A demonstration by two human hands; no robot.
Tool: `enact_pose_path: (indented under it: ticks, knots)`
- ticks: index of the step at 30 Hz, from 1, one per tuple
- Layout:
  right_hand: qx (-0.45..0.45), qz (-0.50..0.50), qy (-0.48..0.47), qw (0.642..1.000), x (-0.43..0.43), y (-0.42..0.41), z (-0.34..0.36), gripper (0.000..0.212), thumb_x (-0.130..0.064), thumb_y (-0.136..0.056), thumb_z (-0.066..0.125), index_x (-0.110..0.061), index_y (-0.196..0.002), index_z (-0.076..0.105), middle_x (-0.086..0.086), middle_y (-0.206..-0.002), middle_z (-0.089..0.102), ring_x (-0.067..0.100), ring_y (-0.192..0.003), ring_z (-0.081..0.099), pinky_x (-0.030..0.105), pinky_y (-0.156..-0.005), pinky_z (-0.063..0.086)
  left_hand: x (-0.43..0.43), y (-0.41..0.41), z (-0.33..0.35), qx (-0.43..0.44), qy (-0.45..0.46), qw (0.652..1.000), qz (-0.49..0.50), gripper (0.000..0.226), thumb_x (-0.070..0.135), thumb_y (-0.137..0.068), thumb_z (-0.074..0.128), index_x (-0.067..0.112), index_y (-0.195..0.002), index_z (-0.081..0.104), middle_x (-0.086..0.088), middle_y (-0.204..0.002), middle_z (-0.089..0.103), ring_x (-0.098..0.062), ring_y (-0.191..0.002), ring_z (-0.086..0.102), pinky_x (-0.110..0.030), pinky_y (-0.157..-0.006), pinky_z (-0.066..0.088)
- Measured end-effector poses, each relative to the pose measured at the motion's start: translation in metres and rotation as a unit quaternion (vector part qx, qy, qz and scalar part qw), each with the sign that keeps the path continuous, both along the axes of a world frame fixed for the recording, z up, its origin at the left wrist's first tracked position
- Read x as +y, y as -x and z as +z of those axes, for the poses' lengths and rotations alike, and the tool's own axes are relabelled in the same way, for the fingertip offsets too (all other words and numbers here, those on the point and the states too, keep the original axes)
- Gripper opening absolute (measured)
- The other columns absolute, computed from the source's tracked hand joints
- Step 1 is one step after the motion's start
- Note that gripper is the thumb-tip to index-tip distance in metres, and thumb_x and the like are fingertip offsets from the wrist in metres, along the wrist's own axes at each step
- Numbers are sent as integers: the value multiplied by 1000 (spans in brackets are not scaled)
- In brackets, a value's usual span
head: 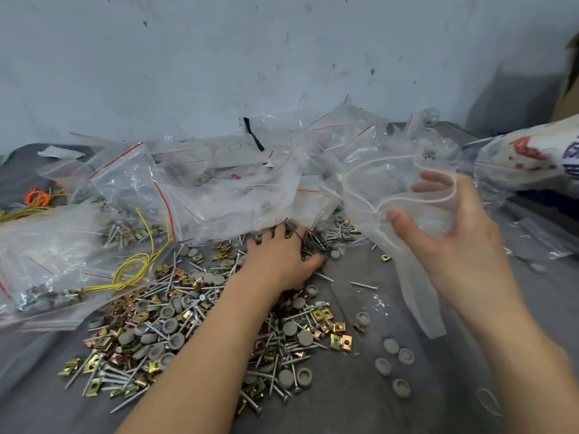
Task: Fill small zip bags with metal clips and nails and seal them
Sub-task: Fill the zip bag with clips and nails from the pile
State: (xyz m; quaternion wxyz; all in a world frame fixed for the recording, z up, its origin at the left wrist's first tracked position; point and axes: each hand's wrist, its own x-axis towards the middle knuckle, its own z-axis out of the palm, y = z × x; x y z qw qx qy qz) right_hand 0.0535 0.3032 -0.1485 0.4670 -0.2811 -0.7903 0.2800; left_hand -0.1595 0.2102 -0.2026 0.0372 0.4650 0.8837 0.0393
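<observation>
Left hand (pixel 282 258) lies palm-down, fingers spread, on thin black nails (pixel 316 241) at mid desk (pixel 360 402) — right hand (pixel 454 242) curls round a limp clear zip bag (pixel 404 183), mouth gaping, nearer the right edge.

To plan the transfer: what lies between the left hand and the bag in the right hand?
Head view: between left hand and bag, grey cloth with a loose nail, a gold clip, a grey cap.

A coil of yellow wire (pixel 131 270) lies at left, with orange wire (pixel 37 197) farther left. Grey round caps (pixel 391 346) dot the table's grey cloth (pixel 360 402).
</observation>
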Motion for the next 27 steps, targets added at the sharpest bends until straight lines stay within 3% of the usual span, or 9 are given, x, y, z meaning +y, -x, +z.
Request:
enact_pose_path:
  ticks: [4,9,12,15,18,21,27]
  knots:
    - [20,-14,9,1000,4,-3,1,45,-48,-83,73,-44,-120,49,-23,-117,62,-4,-99,52,-3,-76,31,7,-8,-3,35,-31,996,-81,57,59,-96,35,35,-148,34,-2,-156,33,-29,-140,34,-53,-112,30]
    - [93,-54,18,994,10,-8,8,40,-45,-85,74,-46,-118,50,-37,-106,53,-26,-95,44,-6,-75,27,-10,-12,-5,23,-70,990,-124,41,57,-97,36,38,-131,51,3,-140,47,-21,-133,41,-46,-106,38]
    - [124,-68,30,990,11,-11,11,38,-46,-86,72,-48,-117,48,-38,-104,51,-9,-99,49,-3,-78,29,-11,-10,0,-9,-58,991,-117,43,61,-97,34,38,-128,53,4,-135,50,-21,-128,44,-50,-105,39]
    - [132,-69,34,988,13,-18,12,39,-45,-87,72,-45,-119,50,-34,-106,55,-9,-98,53,4,-80,34,7,-8,3,-25,-78,993,-89,43,47,-102,32,32,-141,43,-3,-138,49,-26,-126,46,-48,-105,38]
    - [136,-71,36,988,17,-25,12,39,-46,-87,72,-46,-118,49,-27,-108,59,6,-109,58,22,-90,42,28,-2,-1,-15,-91,994,-65,45,39,-104,29,27,-147,35,-6,-145,42,-31,-129,44,-47,-107,34]
    - [141,-67,41,987,21,-30,13,39,-47,-86,72,-45,-119,50,-17,-113,63,10,-113,59,34,-96,47,39,5,-4,-2,-49,997,-56,49,43,-105,25,27,-151,30,-5,-156,32,-33,-138,35,-49,-113,27]
    - [140,-60,44,987,25,-30,18,42,-45,-86,73,-39,-122,52,-17,-115,63,9,-110,60,27,-91,44,8,-1,3,20,0,991,-129,60,61,-99,25,28,-147,36,-3,-148,41,-27,-136,37,-47,-112,35]
